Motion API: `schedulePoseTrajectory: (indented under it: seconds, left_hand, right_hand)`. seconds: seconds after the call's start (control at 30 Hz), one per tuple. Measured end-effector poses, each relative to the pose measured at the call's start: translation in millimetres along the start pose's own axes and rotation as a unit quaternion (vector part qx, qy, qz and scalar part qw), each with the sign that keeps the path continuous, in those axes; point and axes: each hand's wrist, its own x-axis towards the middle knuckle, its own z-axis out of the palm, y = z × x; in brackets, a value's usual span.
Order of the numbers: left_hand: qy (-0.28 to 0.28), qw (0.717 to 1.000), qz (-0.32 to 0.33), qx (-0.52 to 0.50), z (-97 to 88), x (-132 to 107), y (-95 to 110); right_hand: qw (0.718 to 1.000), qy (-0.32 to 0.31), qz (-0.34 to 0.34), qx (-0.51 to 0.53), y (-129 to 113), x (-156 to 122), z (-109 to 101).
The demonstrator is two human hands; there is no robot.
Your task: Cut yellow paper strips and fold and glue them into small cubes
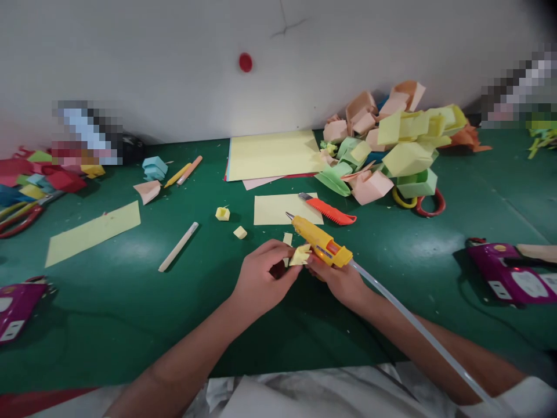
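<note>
My left hand (260,278) pinches a small folded yellow paper piece (300,254) just in front of me, over the green table (130,313). My right hand (337,277) grips a yellow glue gun (321,241), nozzle pointing up-left, with a long clear glue stick (418,331) trailing back toward me. Both hands meet at the paper piece. Two small folded yellow pieces (222,213) (239,232) lie left of the hands. A yellow paper sheet (281,209) lies just beyond the gun.
An orange utility knife (328,210) lies on the sheet. A pile of folded coloured paper (391,145) and scissors (420,202) sit back right. Purple power strips (509,273) (17,305), a white stick (178,247), yellow strip (93,232), pencils (183,172), large yellow sheet (274,154).
</note>
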Motion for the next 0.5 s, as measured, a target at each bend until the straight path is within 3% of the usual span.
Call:
schedulePoseTrajectory:
  seconds: [0.17, 0.33, 0.5]
  left_hand:
    - [-0.02, 0.999, -0.019, -0.029, 0.8, -0.2, 4.1]
    - [0.032, 0.997, -0.054, -0.043, 0.7, 1.8, 1.8]
    - [0.086, 0.996, -0.014, 0.016, -5.1, 2.6, 2.6]
  right_hand:
    - [1.0, -0.004, -0.003, 0.019, 6.5, 1.0, 3.6]
    - [0.999, -0.023, 0.003, 0.026, 9.0, -2.4, 3.4]
    - [0.994, -0.083, 0.022, 0.072, 7.6, -2.1, -1.7]
